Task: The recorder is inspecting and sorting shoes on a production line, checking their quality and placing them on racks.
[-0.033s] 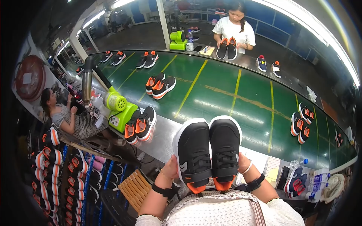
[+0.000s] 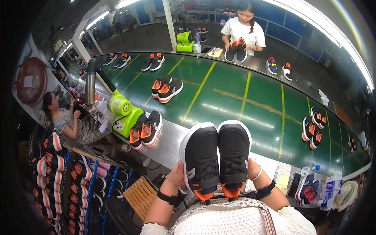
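Note:
A pair of black sneakers with white soles and orange lining is held up side by side before my body, toes pointing away. My left hand (image 2: 177, 174) grips the outer side of the left sneaker (image 2: 201, 156). On the other side my right hand (image 2: 253, 169) is closed round the right sneaker (image 2: 234, 150); the shoes hide most of the fingers of both hands. Left of them, another black and orange pair (image 2: 145, 131) rests on the metal ledge (image 2: 172, 137) beside a lime-green heat blower (image 2: 127, 117).
Beyond the ledge runs a green conveyor belt (image 2: 219, 105) with yellow lines, carrying several pairs of sneakers (image 2: 167, 89). Across it a co-worker (image 2: 244, 33) holds another pair. Racks of shoes (image 2: 80, 184) stand at lower left. Bottles (image 2: 331, 192) and a small fan (image 2: 346, 195) sit at right.

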